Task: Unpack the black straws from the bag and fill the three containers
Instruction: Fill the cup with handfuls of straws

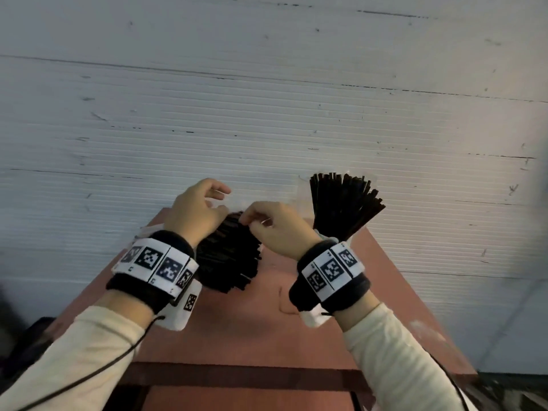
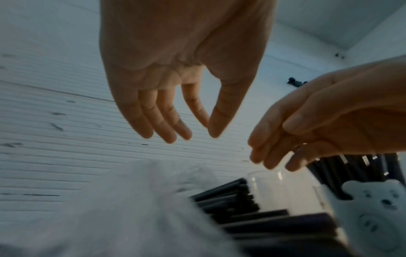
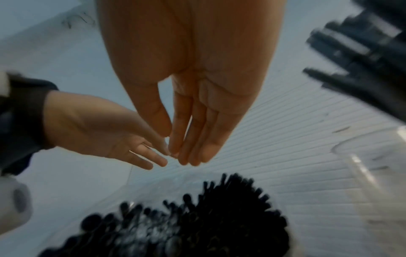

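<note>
A clear plastic bag [image 3: 153, 187] packed with black straws [image 1: 228, 256] lies on the reddish-brown table [image 1: 237, 330]. My left hand [image 1: 219, 200] and right hand [image 1: 252, 223] hover close together over its far end. Each pinches thumb against fingertips on what looks like the thin film of the bag's mouth. In the right wrist view the fingertips of my right hand [image 3: 173, 144] almost meet those of my left hand [image 3: 158, 156]. One container holds a fanned bunch of straws [image 1: 344, 203] at the right. An empty clear cup [image 3: 369, 165] stands beside it.
A white container printed with a bear [image 2: 373, 208] stands next to the clear cup [image 2: 281, 187]. A ribbed white wall [image 1: 267, 99] rises right behind the narrow table. The table's near edge [image 1: 237, 375] drops off toward me.
</note>
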